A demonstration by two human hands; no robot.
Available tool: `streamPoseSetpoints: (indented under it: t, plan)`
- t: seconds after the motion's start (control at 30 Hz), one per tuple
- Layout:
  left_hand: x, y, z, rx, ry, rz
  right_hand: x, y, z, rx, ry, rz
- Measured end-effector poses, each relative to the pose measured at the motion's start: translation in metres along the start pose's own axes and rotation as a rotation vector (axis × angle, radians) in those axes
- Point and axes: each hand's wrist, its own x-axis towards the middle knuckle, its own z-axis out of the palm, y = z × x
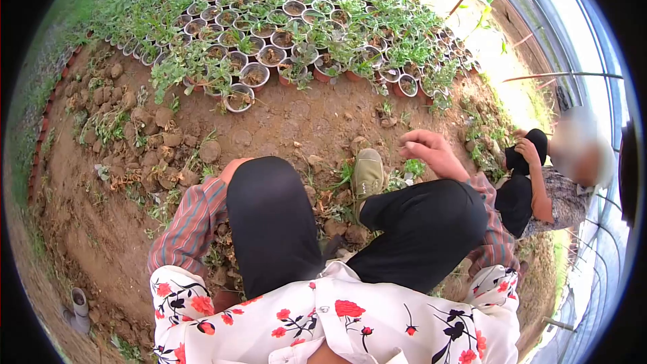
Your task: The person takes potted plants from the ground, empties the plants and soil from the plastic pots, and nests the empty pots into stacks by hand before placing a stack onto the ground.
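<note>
My right hand [431,151] is held over the ground just right of the green shoe [368,174], its fingers bent loosely and apart, with nothing seen in them. Of my left hand [233,169] only a bit by the wrist shows beside my left knee; the knee hides its fingers. Ahead of me stand many round pots with green plants, the nearest being a white-rimmed pot [239,98] of dry soil. Clods of soil [153,138] with wilted plants lie in a heap to the left.
Another person [563,182] squats at the right, near the plastic sheeting [603,41] and its curved poles. More clods and weeds [480,136] lie between us. Grey cups [79,302] are at the lower left.
</note>
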Motion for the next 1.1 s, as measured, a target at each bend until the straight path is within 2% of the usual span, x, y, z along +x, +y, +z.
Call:
streamPoseSetpoints:
  t: [0.07,0.13,0.2,0.23,0.33,0.37,0.4,0.47,0.53,0.63,0.67,0.7,0.73,0.87,0.93,1.0,1.03,1.07,1.1]
  plan:
    - [-0.001,0.013,-0.018,-0.001,-0.068,-0.039,0.009,0.006,0.004,0.043,-0.106,-0.041]
    - [0.004,0.03,-0.038,0.016,-0.128,-0.08,0.014,0.009,0.007,0.019,-0.121,-0.072]
    - [0.012,0.05,-0.06,0.086,-0.151,-0.096,0.023,0.017,0.005,-0.129,-0.257,-0.159]
    - [0.016,0.063,-0.069,0.138,-0.154,-0.101,0.034,0.03,0.003,-0.218,-0.278,-0.227]
    - [0.043,0.1,-0.092,0.42,-0.137,-0.051,0.064,0.048,-0.003,-0.072,-0.311,-0.182]
    - [0.058,0.1,-0.096,0.52,-0.165,-0.022,0.081,0.065,-0.003,-0.057,-0.272,-0.231]
    - [0.07,0.107,-0.096,0.521,-0.181,-0.037,0.087,0.074,-0.002,-0.04,-0.283,-0.226]
    - [0.108,0.127,-0.093,0.771,-0.368,-0.066,0.102,0.081,-0.001,0.034,-0.238,-0.217]
    - [0.15,0.125,-0.077,0.806,-0.436,0.005,0.114,0.094,0.003,0.057,-0.299,-0.165]
    - [0.192,0.133,-0.039,0.641,-0.291,0.143,0.138,0.129,0.012,0.02,-0.343,-0.101]
    - [0.199,0.137,-0.029,0.552,-0.22,0.228,0.147,0.138,0.012,-0.118,-0.296,-0.128]
    - [0.208,0.139,-0.018,0.514,-0.274,0.207,0.162,0.144,0.009,-0.261,-0.24,-0.162]
    - [0.213,0.136,-0.005,0.47,-0.33,0.178,0.178,0.148,0.003,-0.259,-0.234,-0.153]
    - [0.246,0.112,0.025,0.418,-0.401,0.333,0.249,0.162,-0.033,-0.642,0.145,-0.42]
    - [0.278,0.125,0.011,0.71,-0.354,0.459,0.273,0.151,-0.05,-0.837,0.239,-0.414]
    - [0.322,0.138,-0.005,0.956,-0.178,0.619,0.306,0.154,-0.058,-0.999,0.313,-0.429]
    - [0.346,0.144,-0.011,0.96,-0.116,0.655,0.32,0.158,-0.058,-1.046,0.396,-0.415]
    - [0.369,0.152,-0.016,0.964,-0.055,0.691,0.332,0.158,-0.055,-1.052,0.391,-0.408]
    - [0.393,0.16,-0.013,0.993,-0.076,0.612,0.342,0.157,-0.049,-1.033,0.323,-0.182]
